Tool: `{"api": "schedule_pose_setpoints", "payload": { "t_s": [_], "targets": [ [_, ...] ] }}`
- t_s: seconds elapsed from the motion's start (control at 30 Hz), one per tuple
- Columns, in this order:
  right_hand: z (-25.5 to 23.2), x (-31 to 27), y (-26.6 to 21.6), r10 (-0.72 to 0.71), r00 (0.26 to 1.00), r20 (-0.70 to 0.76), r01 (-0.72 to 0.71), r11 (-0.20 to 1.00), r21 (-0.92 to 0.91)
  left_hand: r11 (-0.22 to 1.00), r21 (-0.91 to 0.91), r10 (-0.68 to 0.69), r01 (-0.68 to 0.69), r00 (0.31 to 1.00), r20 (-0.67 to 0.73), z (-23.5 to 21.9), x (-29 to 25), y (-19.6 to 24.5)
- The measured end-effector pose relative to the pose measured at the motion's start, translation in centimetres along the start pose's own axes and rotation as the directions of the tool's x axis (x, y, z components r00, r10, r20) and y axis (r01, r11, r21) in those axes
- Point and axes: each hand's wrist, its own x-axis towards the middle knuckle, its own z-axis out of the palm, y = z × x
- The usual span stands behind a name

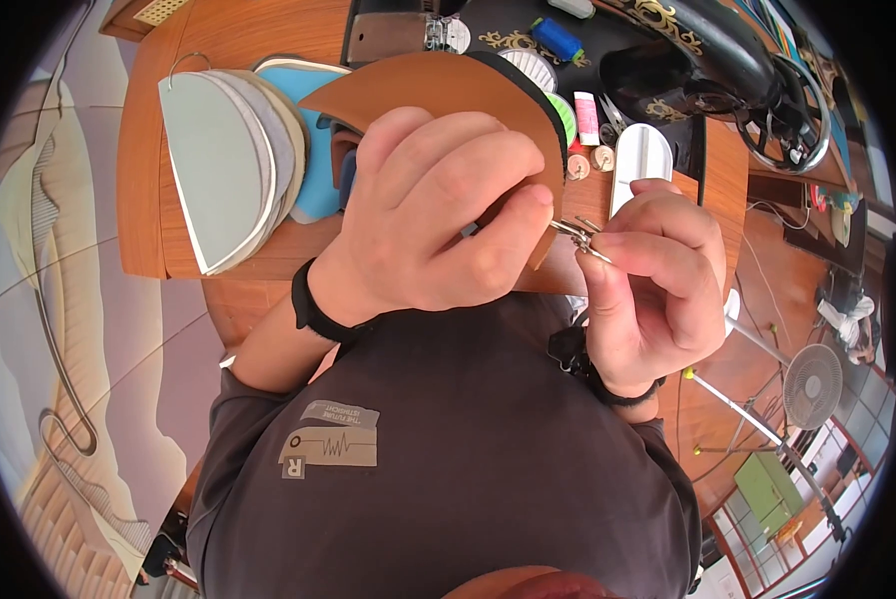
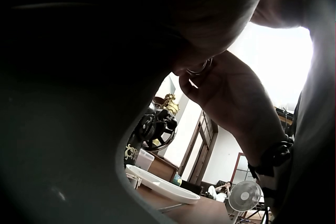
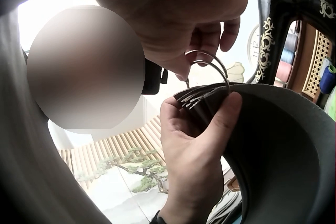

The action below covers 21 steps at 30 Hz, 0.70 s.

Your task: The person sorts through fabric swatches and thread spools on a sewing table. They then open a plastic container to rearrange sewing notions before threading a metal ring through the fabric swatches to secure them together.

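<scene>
Brown curved sheets [image 1: 438, 85] are bunched in the left hand [image 1: 448, 215], which grips their corner; in the right wrist view the left hand [image 3: 194, 155] has its thumb on one side of the stacked sheets [image 3: 278, 145] and fingers on the other. Metal rings [image 3: 212, 62] pass at the stack's corner. The right hand [image 1: 662, 280] pinches the rings [image 1: 580, 238] between thumb and fingers, close to the left fingertips. From the left wrist view, the right hand [image 2: 226, 90] is at a ring [image 2: 202, 67]; whether the rings are closed is not clear.
Grey-white half-round sheets [image 1: 223, 170] on a ring lie at the table's left, over a blue sheet [image 1: 313, 110]. A black sewing machine [image 1: 687, 60] stands at the back right, near blue thread [image 1: 558, 40], a white tray [image 1: 642, 160] and small spools [image 1: 601, 158]. A fan [image 1: 813, 386] stands farther right.
</scene>
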Motion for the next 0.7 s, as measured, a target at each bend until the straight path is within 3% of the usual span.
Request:
{"api": "schedule_pose_setpoints", "payload": {
  "t_s": [0.23,0.37,0.7],
  "targets": [
    [-0.23,-0.01,-0.24,0.014,1.0,0.018,-0.014,1.0,0.005,1.0,-0.007,0.004,-0.004,1.0,0.002,-0.2,0.06,0.13],
    [-0.34,0.08,-0.35,0.004,1.0,0.029,-0.005,1.0,0.015,0.999,0.011,-0.053,0.054,0.995,-0.085,0.31,0.26,0.62],
    [-0.46,0.08,-0.32,-0.009,1.0,0.028,0.008,1.0,0.025,0.999,-0.011,-0.047,0.046,0.996,-0.074,0.02,0.32,0.73]
  ]
}}
